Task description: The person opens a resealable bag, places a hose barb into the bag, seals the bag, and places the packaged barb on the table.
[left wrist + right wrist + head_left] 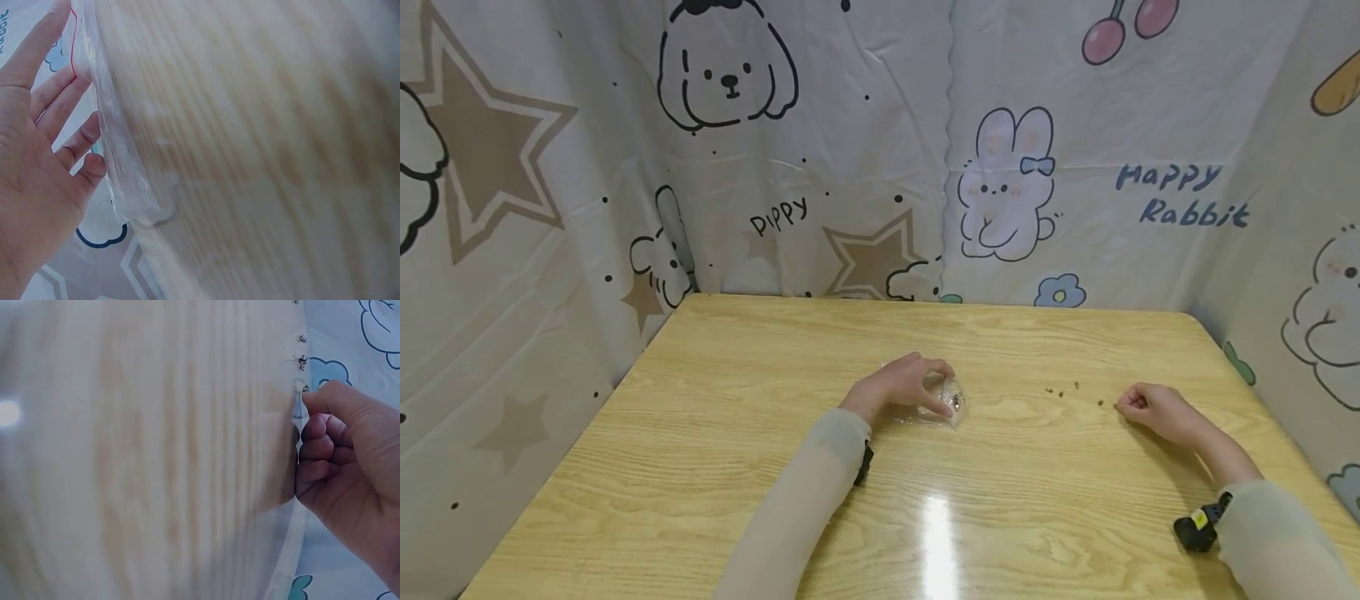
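Note:
My left hand (898,385) holds a clear zip bag (953,414) on the table, left of centre. Thumb and fingers spread around the bag's mouth, and small dark metal pieces (957,402) show inside it. In the left wrist view a red seal line runs along the bag (115,150) beside the fingers. Off to the right, my right hand (1161,414) rests at the table surface with its fingers curled. Its thumb and index fingertip pinch at a tiny metal piece, mostly hidden. Several similar tiny metal pieces (1061,394) lie just left of that hand.
The wood-grain table (737,350) carries a bright light reflection near the front. Its back edge meets a printed curtain (865,167) that hangs behind and along both sides. Black wrist cameras (1198,529) sit at both sleeves.

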`<action>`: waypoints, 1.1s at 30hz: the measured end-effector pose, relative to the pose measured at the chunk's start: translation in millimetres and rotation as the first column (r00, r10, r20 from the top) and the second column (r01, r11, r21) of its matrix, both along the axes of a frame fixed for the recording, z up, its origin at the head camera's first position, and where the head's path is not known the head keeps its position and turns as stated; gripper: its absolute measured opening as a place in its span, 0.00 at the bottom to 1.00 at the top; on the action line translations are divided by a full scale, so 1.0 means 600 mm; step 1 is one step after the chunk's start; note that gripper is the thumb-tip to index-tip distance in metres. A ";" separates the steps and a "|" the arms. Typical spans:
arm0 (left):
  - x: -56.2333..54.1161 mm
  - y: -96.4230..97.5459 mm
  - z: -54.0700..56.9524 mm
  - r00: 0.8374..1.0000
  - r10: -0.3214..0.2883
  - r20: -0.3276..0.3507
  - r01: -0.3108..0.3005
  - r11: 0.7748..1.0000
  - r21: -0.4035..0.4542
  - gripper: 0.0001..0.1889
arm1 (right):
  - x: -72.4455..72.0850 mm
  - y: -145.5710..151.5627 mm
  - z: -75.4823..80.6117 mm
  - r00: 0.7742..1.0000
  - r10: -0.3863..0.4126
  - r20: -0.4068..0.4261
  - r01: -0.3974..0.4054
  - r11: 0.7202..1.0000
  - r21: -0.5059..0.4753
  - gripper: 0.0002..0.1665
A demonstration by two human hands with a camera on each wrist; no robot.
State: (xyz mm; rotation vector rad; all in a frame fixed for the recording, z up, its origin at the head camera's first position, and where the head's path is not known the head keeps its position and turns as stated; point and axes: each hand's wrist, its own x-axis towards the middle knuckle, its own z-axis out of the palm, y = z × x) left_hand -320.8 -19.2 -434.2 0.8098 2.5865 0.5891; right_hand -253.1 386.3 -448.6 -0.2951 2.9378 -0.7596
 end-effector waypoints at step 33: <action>-0.004 0.003 -0.008 1.000 0.009 -0.014 -0.010 1.000 -0.018 0.34 | 0.007 -0.046 0.017 0.999 0.042 -0.001 -0.041 0.975 -0.216 0.12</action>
